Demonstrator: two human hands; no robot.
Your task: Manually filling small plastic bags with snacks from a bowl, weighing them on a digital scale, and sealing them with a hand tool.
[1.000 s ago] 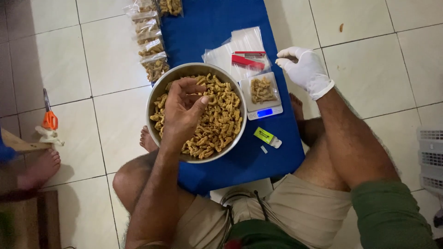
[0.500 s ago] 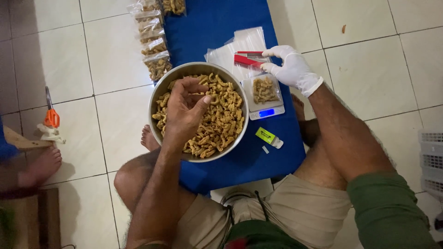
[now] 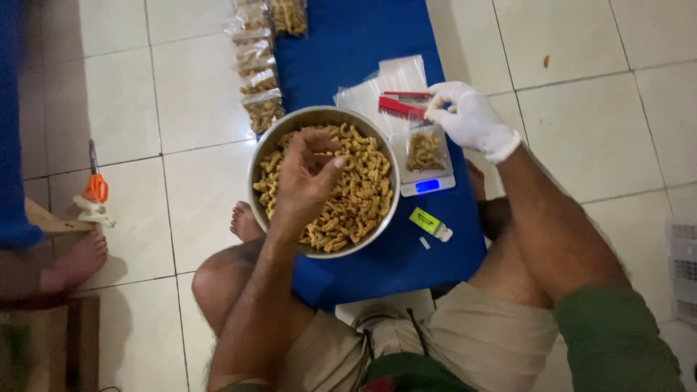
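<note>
A round metal bowl (image 3: pixel 259 152) full of curled golden fried snacks (image 3: pixel 359 199) sits on a blue mat (image 3: pixel 348 43). My bare left hand (image 3: pixel 303 178) hovers over the bowl, fingers pinched together on a few snack pieces. My right hand (image 3: pixel 470 120), in a white glove, rests on a stack of clear plastic bags (image 3: pixel 377 83) and grips the end of a red stapler (image 3: pixel 399 107). Just below it, a small white scale (image 3: pixel 428 185) with a blue display carries a partly filled bag of snacks (image 3: pixel 425 151).
Several sealed snack bags (image 3: pixel 254 65) line the mat's left edge. A small green-yellow tube (image 3: pixel 430 223) lies by the scale. Orange scissors (image 3: pixel 94 185) lie on the tiled floor at left, near another person's foot (image 3: pixel 72 261). A grey crate (image 3: pixel 682 276) stands at right.
My gloved right hand has come down and leftward from above the scale onto the red stapler. My left hand has stayed over the bowl.
</note>
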